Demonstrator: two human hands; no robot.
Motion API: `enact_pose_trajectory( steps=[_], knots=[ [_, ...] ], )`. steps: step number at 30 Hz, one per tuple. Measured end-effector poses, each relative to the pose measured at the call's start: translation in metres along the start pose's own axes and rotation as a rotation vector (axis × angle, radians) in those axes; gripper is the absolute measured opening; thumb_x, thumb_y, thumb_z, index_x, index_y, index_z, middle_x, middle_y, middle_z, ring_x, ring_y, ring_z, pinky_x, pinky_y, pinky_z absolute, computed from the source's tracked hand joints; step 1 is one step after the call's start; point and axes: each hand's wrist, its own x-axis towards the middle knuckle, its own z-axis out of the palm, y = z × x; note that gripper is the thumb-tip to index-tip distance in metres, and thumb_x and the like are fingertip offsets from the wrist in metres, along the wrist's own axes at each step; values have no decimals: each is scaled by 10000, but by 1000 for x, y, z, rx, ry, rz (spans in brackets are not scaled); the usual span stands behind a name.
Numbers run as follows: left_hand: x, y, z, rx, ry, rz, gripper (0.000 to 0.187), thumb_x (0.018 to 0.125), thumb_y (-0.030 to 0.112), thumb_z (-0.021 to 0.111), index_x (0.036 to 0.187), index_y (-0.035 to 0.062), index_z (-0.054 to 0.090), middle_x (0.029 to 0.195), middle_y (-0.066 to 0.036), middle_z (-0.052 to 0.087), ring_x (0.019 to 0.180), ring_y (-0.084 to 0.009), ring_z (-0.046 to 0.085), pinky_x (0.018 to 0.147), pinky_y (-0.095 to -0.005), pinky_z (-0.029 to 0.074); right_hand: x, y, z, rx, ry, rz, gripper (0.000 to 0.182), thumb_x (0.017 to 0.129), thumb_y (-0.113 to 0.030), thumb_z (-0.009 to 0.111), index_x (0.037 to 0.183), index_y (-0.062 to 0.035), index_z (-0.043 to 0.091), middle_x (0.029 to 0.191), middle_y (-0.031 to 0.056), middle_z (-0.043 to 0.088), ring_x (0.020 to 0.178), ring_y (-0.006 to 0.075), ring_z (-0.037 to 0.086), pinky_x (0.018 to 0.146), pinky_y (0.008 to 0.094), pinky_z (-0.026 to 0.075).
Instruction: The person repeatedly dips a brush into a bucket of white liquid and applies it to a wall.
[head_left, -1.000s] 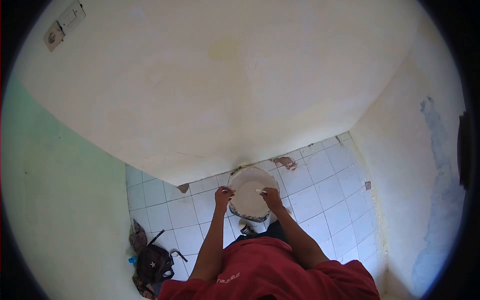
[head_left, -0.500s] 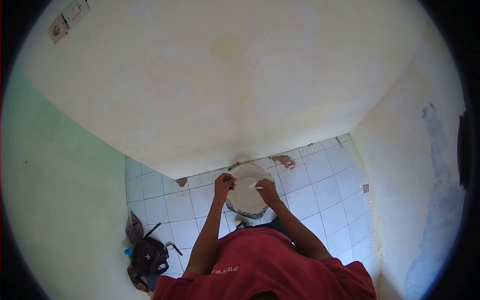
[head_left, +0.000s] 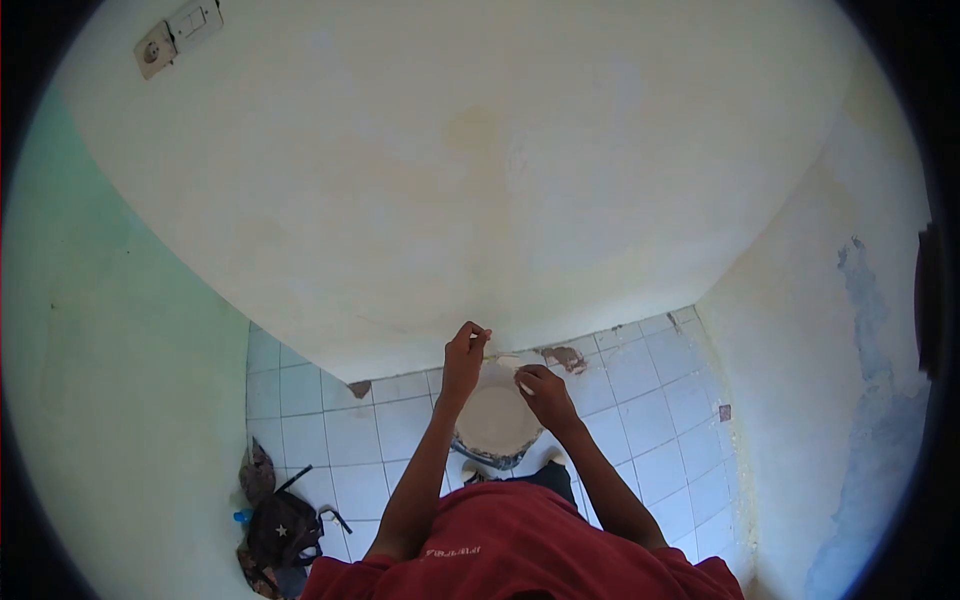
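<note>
A round bucket point(head_left: 510, 462) of whitish paste point(head_left: 495, 420) stands on the floor in front of me, its outer rim smeared dark and pale. My right hand point(head_left: 547, 397) is closed on a small pale flat tool point(head_left: 509, 362), over the bucket's right side. Above the bucket's far left edge, my left hand point(head_left: 466, 358) is raised with fingers pinched together. What it holds, if anything, I cannot tell.
A patchy cream wall point(head_left: 400, 200) rises just beyond the bucket, with a socket point(head_left: 154, 50) and switch at upper left. Dark bags point(head_left: 282, 530) lie against the green wall point(head_left: 130, 350). White floor tiles point(head_left: 350, 450) have broken brown patches point(head_left: 565, 359) along the wall.
My left hand has risen up and away from the bucket towards the wall. My right hand has shifted slightly, still with the pale tool. The view has tilted up a little.
</note>
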Motion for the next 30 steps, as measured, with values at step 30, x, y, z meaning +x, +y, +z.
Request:
enact_pose_trajectory(
  steps=[30],
  knots=[
    [-14,92,48,172,231,161,192,918,135,636,794,-1,582,543,45,357,530,-42,270,472,-259,231,300,-82,-171,-216,436,-812,279,731,22,662,999,6,586,1085,164,575,916,256,621,701,331,572]
  ],
)
